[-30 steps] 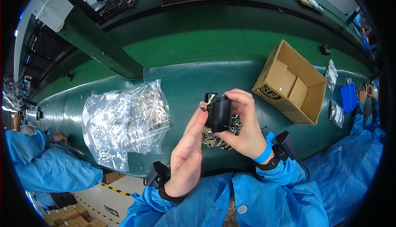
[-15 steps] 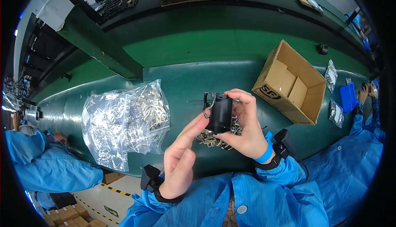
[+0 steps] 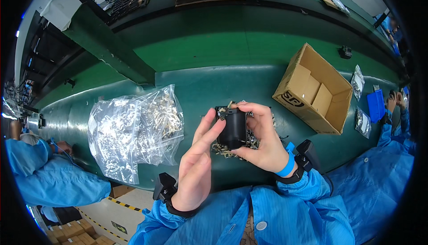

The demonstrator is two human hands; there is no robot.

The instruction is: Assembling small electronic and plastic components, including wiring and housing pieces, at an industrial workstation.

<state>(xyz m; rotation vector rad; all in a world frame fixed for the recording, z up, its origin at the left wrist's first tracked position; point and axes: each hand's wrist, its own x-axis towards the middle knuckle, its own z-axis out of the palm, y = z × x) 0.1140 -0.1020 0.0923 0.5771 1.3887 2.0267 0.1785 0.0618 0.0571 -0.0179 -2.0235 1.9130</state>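
Note:
A black cylindrical housing (image 3: 232,131) is upright in front of me, above the pile of small parts. My right hand (image 3: 267,147) grips it from the right, fingers at its upper end and thumb under its lower edge. My left hand (image 3: 195,167) has its fingers stretched out. Its fingertips touch the housing's upper left, beside a short cable end with small metal contacts (image 3: 222,112); its thumb stays apart from the housing. Below and behind the housing lies a loose pile of small metallic parts (image 3: 232,152), partly hidden by it and by my right hand.
Clear plastic bags (image 3: 129,133) of small parts lie to the left on the green bench (image 3: 200,84). An open cardboard box (image 3: 290,91) stands at the right, near small bags (image 3: 363,122) and a blue bin (image 3: 376,105). Co-workers in blue sit on both sides.
The housing has tipped and shifted slightly left and down. My left fingers have straightened and moved up along its upper left. The cable end now sits against its top corner.

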